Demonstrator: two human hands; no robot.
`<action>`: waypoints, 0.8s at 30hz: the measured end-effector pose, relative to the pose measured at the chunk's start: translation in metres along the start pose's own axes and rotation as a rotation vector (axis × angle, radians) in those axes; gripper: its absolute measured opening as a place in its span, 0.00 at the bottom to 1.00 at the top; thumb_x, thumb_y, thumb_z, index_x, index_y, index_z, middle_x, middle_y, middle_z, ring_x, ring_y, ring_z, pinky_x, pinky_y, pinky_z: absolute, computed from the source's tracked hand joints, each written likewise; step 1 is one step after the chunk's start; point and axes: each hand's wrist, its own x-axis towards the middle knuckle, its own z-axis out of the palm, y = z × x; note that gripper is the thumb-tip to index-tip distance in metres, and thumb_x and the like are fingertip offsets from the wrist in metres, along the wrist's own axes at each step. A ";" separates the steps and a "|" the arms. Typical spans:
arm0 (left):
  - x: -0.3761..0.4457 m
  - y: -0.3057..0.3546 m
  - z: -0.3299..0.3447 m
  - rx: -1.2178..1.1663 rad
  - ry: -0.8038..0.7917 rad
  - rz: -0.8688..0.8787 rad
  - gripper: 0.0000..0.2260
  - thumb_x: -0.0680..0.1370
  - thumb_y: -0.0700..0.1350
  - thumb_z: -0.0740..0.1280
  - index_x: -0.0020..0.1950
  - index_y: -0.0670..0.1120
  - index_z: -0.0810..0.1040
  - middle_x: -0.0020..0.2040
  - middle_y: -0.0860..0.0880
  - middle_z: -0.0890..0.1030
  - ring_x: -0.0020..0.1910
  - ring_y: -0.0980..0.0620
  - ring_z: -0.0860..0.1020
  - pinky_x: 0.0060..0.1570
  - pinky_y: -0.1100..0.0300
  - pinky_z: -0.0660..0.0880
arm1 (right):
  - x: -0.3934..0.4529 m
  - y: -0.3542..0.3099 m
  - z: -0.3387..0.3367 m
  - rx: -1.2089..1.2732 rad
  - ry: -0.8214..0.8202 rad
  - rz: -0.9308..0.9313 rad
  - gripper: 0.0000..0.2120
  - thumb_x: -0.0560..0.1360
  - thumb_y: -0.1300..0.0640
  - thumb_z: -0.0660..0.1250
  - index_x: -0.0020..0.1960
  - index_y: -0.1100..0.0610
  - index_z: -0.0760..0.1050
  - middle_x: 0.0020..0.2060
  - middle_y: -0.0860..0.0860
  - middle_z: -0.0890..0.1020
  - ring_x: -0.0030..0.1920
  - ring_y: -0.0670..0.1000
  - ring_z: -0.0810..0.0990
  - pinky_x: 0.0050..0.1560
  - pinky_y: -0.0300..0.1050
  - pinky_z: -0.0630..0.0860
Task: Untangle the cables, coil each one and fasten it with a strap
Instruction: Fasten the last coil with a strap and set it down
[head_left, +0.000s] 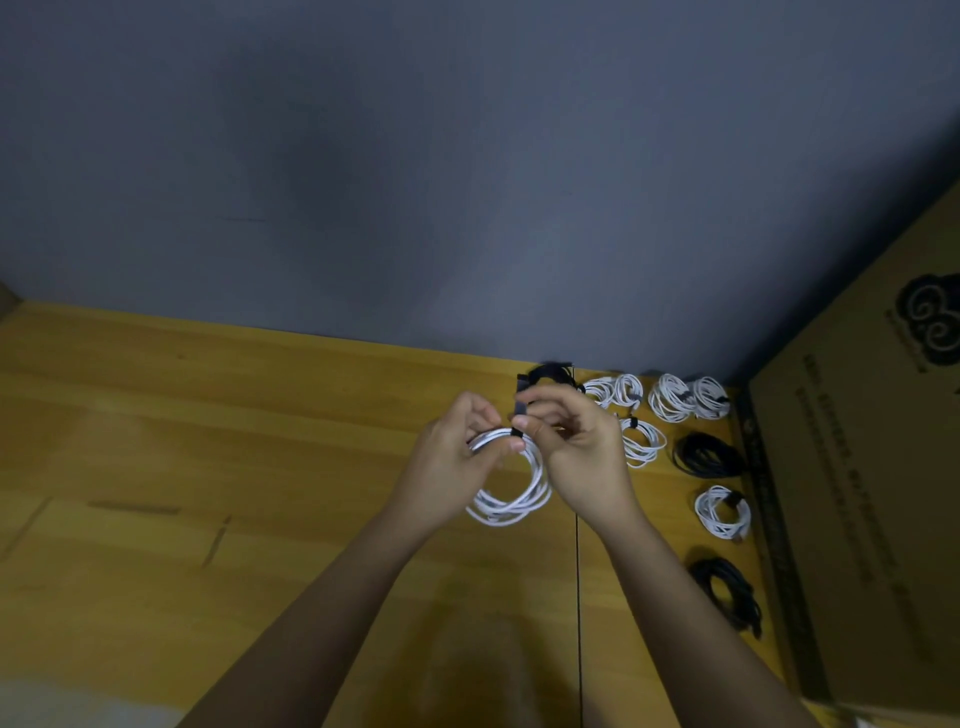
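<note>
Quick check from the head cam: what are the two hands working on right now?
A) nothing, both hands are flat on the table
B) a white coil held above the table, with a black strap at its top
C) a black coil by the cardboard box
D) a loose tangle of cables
B: the left hand grips the white coil while the right hand pinches the black strap at the coil's top.

Two bare forearms reach in from the lower edge, sleeveless as far as visible, the left hand (457, 447) and right hand (576, 441) without rings, watch or gloves.
</note>
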 end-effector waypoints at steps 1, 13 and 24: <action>0.002 0.002 0.000 -0.005 0.002 -0.008 0.12 0.72 0.44 0.75 0.42 0.54 0.72 0.36 0.52 0.81 0.32 0.57 0.81 0.33 0.69 0.73 | -0.001 0.001 -0.001 0.022 0.003 -0.015 0.17 0.71 0.68 0.72 0.48 0.46 0.78 0.36 0.50 0.83 0.41 0.50 0.81 0.46 0.46 0.78; 0.009 0.014 -0.002 -0.107 -0.112 -0.113 0.13 0.76 0.35 0.68 0.43 0.55 0.81 0.33 0.61 0.83 0.29 0.62 0.79 0.26 0.68 0.72 | -0.011 0.008 -0.014 0.044 -0.088 -0.067 0.10 0.73 0.73 0.67 0.47 0.61 0.82 0.44 0.51 0.85 0.45 0.42 0.83 0.46 0.35 0.75; 0.011 0.032 -0.009 -0.364 -0.201 -0.127 0.07 0.77 0.32 0.66 0.52 0.40 0.81 0.43 0.48 0.85 0.39 0.54 0.84 0.40 0.66 0.77 | -0.008 -0.004 -0.018 0.077 -0.051 -0.154 0.12 0.72 0.74 0.66 0.48 0.59 0.76 0.44 0.50 0.85 0.49 0.46 0.83 0.48 0.37 0.78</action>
